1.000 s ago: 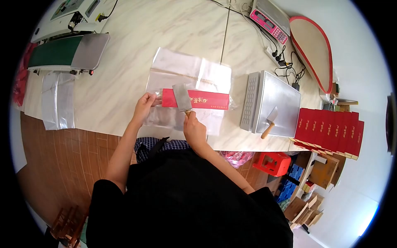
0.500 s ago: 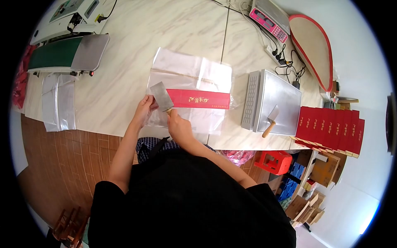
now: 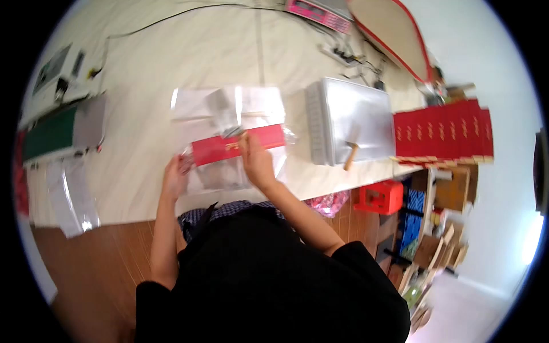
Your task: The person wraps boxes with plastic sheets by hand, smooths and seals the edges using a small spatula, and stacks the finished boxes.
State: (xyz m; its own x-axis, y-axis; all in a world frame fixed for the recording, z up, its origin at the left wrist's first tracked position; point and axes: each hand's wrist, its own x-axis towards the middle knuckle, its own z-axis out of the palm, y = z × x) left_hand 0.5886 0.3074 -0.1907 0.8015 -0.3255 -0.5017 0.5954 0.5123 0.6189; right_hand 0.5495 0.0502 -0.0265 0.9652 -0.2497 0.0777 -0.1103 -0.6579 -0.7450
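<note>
A long red packet point(image 3: 211, 150) with gold lettering lies on clear plastic bags point(image 3: 260, 106) on the marbled table. My left hand point(image 3: 174, 176) is closed on the clear plastic at the packet's left end. In my right hand point(image 3: 256, 159) is the handle of a flat-bladed scraper point(image 3: 220, 110), blurred by motion. The scraper is over the middle of the packet, its blade pointing away from me; whether it touches is unclear.
A metal box point(image 3: 359, 117) with a second wooden-handled scraper point(image 3: 351, 155) on it stands right, beside red boxes point(image 3: 440, 131). A green-belted machine point(image 3: 51, 134) is at left. Behind are a pink scale point(image 3: 320, 16) and cables. A red stool point(image 3: 380, 197) stands below the table edge.
The view has shifted and turned. My right hand has brought the scraper from the packet's left end back to its middle. My left hand still holds the plastic at the left end.
</note>
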